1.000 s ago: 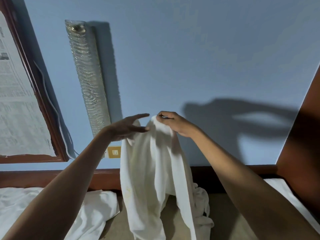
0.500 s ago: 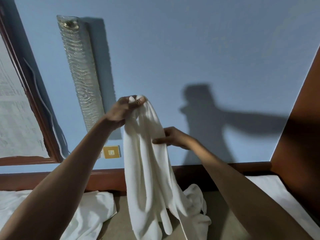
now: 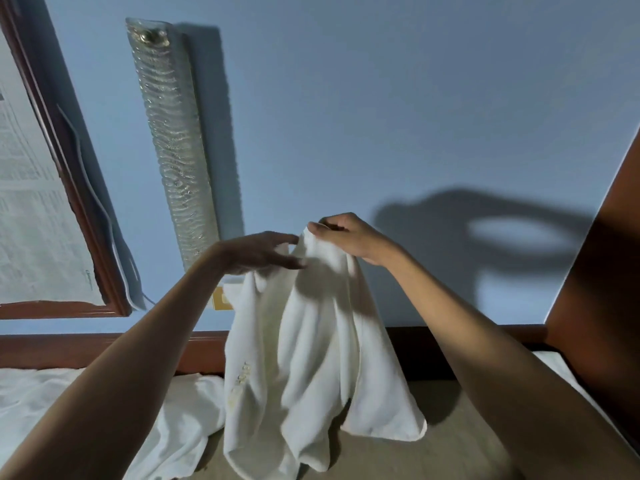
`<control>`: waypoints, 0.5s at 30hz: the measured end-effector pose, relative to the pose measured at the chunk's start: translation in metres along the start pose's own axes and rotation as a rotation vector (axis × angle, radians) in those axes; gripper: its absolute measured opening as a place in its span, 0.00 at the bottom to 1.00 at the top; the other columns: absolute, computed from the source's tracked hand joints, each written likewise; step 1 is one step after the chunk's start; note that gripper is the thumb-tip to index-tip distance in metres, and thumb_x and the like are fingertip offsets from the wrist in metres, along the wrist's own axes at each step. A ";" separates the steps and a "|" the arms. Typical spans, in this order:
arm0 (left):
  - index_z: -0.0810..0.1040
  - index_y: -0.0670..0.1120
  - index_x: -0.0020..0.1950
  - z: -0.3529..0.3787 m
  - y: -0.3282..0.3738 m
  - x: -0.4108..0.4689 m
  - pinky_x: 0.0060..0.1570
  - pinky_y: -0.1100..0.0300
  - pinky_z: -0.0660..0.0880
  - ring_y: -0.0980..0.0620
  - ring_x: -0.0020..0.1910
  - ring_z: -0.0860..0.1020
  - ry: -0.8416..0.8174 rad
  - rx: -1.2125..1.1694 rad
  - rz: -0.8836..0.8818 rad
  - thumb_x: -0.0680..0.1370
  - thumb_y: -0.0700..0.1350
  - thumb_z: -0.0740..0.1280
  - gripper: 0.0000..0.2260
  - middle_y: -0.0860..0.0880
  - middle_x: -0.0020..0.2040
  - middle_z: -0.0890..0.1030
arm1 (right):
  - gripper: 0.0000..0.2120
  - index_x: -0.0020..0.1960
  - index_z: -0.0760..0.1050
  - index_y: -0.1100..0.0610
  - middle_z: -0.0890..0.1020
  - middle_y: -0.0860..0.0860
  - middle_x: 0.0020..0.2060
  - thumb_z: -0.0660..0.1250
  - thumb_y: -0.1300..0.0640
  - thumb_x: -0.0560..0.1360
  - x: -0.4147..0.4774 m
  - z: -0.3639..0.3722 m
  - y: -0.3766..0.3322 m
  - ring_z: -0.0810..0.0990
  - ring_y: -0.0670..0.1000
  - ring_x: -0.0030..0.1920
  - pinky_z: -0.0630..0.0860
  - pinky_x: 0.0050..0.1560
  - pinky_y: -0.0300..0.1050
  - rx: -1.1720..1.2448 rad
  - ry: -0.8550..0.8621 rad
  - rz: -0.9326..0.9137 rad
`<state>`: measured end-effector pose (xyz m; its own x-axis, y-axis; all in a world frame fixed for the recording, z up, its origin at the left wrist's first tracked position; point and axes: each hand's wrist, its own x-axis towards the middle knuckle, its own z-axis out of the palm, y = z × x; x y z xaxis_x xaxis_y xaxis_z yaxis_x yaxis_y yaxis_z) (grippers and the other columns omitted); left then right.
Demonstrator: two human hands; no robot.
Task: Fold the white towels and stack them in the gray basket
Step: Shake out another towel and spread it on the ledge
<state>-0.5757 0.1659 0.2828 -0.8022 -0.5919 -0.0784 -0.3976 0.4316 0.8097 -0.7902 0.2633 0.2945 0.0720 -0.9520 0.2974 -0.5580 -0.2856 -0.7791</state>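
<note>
1. A framed sheet hangs on the blue wall at far left; a ribbed glass lamp is mounted just right of it.
2. A second white cloth lies crumpled on the beige surface, lower left.
3. The left hand has straight, spread fingers; their tips touch the white towel near its top.
4. The towel hangs in folds at centre; its lower end rests on the surface.
5. The right hand pinches the towel's top; a wooden panel rises at far right.

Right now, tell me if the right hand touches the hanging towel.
Touching. Head view shows the right hand pinching the top of the white towel, which hangs below it.
</note>
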 end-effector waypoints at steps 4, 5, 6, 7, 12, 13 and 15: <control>0.77 0.32 0.49 -0.002 0.018 -0.004 0.39 0.61 0.77 0.50 0.41 0.79 0.053 -0.151 0.144 0.73 0.60 0.75 0.29 0.45 0.43 0.82 | 0.24 0.35 0.67 0.63 0.61 0.51 0.32 0.72 0.47 0.78 -0.004 -0.011 0.015 0.60 0.46 0.32 0.55 0.33 0.42 -0.017 0.035 -0.005; 0.74 0.30 0.48 -0.004 0.022 -0.006 0.38 0.59 0.75 0.50 0.40 0.77 0.100 -0.133 0.185 0.74 0.61 0.74 0.31 0.44 0.41 0.78 | 0.22 0.36 0.70 0.61 0.64 0.50 0.31 0.74 0.47 0.77 -0.007 -0.012 0.024 0.63 0.45 0.33 0.59 0.33 0.41 -0.002 0.040 0.020; 0.73 0.30 0.48 -0.005 0.024 -0.006 0.38 0.57 0.73 0.50 0.39 0.75 0.152 -0.093 0.220 0.76 0.60 0.73 0.31 0.44 0.40 0.76 | 0.20 0.36 0.74 0.59 0.68 0.48 0.30 0.76 0.46 0.74 -0.010 -0.010 0.035 0.67 0.45 0.33 0.64 0.36 0.41 0.003 0.033 0.046; 0.72 0.30 0.48 -0.005 0.027 -0.005 0.38 0.56 0.72 0.50 0.38 0.74 0.193 -0.049 0.249 0.78 0.59 0.71 0.30 0.44 0.39 0.74 | 0.17 0.36 0.78 0.56 0.72 0.46 0.29 0.77 0.46 0.73 -0.011 -0.008 0.047 0.71 0.45 0.34 0.69 0.39 0.43 -0.024 0.030 0.080; 0.74 0.32 0.46 -0.001 0.032 -0.001 0.35 0.57 0.74 0.49 0.37 0.76 0.307 -0.164 0.300 0.80 0.54 0.71 0.23 0.45 0.39 0.76 | 0.14 0.34 0.80 0.43 0.83 0.45 0.32 0.72 0.57 0.76 -0.026 0.017 0.090 0.83 0.54 0.39 0.83 0.46 0.56 -0.289 0.043 0.230; 0.74 0.31 0.47 -0.003 0.027 -0.001 0.36 0.56 0.75 0.48 0.38 0.76 0.319 -0.219 0.290 0.80 0.53 0.71 0.23 0.43 0.40 0.76 | 0.12 0.36 0.81 0.47 0.84 0.48 0.35 0.70 0.58 0.76 -0.028 0.019 0.096 0.84 0.55 0.42 0.83 0.48 0.57 -0.280 0.028 0.259; 0.74 0.29 0.50 -0.007 0.014 -0.001 0.37 0.56 0.75 0.45 0.41 0.76 0.371 -0.305 0.249 0.81 0.52 0.71 0.23 0.41 0.42 0.77 | 0.10 0.42 0.81 0.59 0.83 0.52 0.38 0.68 0.57 0.80 -0.032 0.020 0.102 0.84 0.51 0.42 0.84 0.47 0.53 -0.155 0.007 0.308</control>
<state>-0.5775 0.1675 0.2984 -0.6222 -0.7217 0.3035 -0.0237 0.4048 0.9141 -0.8326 0.2627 0.1944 -0.1243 -0.9901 0.0653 -0.6716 0.0355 -0.7401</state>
